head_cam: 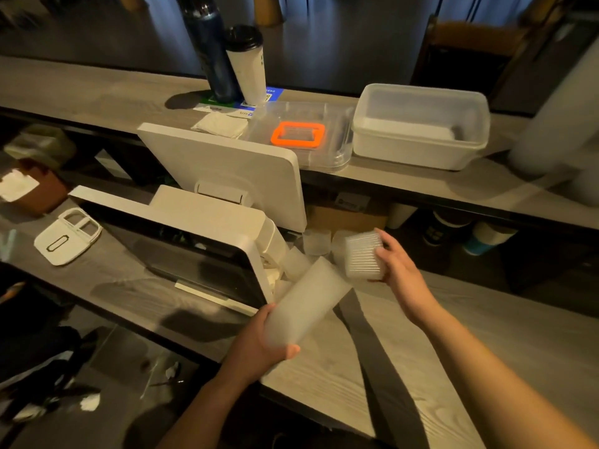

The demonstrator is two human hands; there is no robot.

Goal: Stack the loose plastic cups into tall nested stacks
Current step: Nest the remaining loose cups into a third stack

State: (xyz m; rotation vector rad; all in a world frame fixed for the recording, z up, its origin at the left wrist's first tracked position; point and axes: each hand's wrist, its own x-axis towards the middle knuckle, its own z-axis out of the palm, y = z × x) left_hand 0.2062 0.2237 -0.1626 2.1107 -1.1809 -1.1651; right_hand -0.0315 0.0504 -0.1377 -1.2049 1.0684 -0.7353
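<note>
My left hand (259, 346) grips the lower end of a long frosted stack of nested plastic cups (306, 303), tilted so its far end points up and to the right. My right hand (393, 264) holds a short ribbed stack of cups (363, 254) on its side, just beyond the long stack's upper end. More loose frosted cups (316, 243) lie on the counter behind, next to the register.
A white register with two screens (207, 228) stands left of my hands. On the upper shelf are a white tub (418, 150), a clear lid with an orange ring (298, 134), a dark bottle (210, 50) and a lidded paper cup (248, 66). A dark strip (379, 361) crosses the wooden counter.
</note>
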